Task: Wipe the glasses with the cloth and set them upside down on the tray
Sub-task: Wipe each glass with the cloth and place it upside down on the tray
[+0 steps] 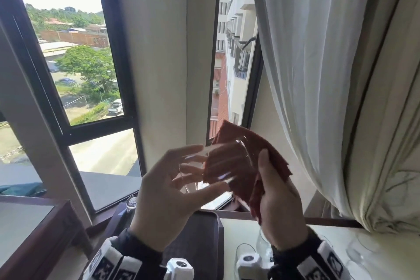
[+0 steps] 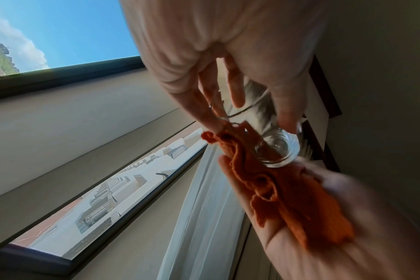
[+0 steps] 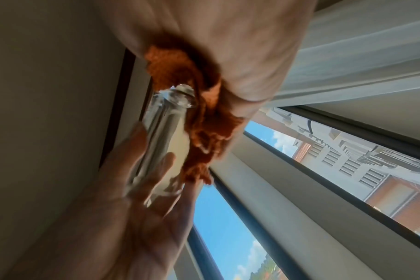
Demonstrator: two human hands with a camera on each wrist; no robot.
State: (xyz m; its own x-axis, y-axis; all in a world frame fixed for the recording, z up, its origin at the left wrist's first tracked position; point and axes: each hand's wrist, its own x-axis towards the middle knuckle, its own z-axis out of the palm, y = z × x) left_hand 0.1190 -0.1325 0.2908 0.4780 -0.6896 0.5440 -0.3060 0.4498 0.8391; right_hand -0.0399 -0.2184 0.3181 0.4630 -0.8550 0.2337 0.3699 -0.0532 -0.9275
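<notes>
Both wrists w/ strapped-on cams sit closest, low in the head view. Left hand (image 1: 168, 191) is raised above the tray (image 1: 204, 232), fingers (image 1: 193, 169) spread and lightly curved round a clear glass (image 1: 218, 161) lying on its side; fingertips grip its wall, thumb on the other side in the left wrist view. Right hand (image 1: 276, 207), also above the tray and to its right, holds a rust-red cloth (image 1: 247, 166) bunched in the palm, thumb clamped over it, and presses the cloth against the glass's base end. Glass's thick base (image 2: 279, 149) touches the cloth (image 2: 297, 199) in the left wrist view. Tray is dark, lies flat on the pale tabletop (image 1: 250, 229) below the hands. More glasses (image 1: 245, 254) stand on the table just right of the tray, partly hidden by the right wrist; count unclear. Behind the tray: window (image 1: 86, 70) w/ dark frame; white curtain (image 1: 318, 75) hangs to its right.
</notes>
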